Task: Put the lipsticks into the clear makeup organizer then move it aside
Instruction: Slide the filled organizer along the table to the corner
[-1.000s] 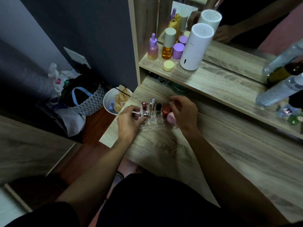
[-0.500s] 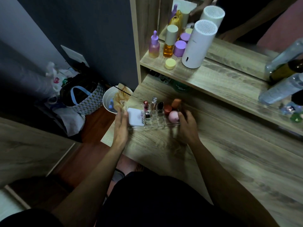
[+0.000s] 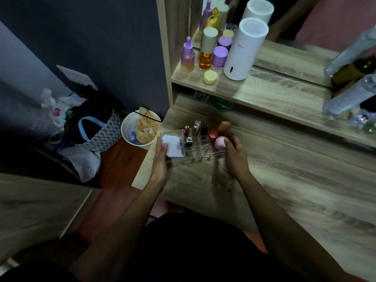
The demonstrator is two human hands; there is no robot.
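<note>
The clear makeup organizer [image 3: 200, 148] sits on the wooden desk near its left edge. Several lipsticks stand upright in its slots: a red one [image 3: 186, 131], a silver-capped one [image 3: 197, 126], a black one [image 3: 204, 130] and a short silver one [image 3: 188, 142]. A white compact [image 3: 173, 146] lies in its left section. Pink [image 3: 220, 143] and orange [image 3: 223, 126] sponges fill its right section. My left hand [image 3: 160, 155] grips the organizer's left end, thumb on the compact. My right hand [image 3: 235, 154] holds its right end.
A white bucket [image 3: 130, 132] with cloth stands on the floor just left of the desk edge, beside a patterned bag [image 3: 97, 129]. On the shelf [image 3: 264, 96] above are bottles, jars and a white cylinder [image 3: 243, 51]. Clear bottles [image 3: 350, 94] lie at right.
Both hands left the lipsticks and moved outward to the organizer's two ends. The white compact, hidden under my left hand before, now shows. The organizer sits slightly nearer the desk's left edge.
</note>
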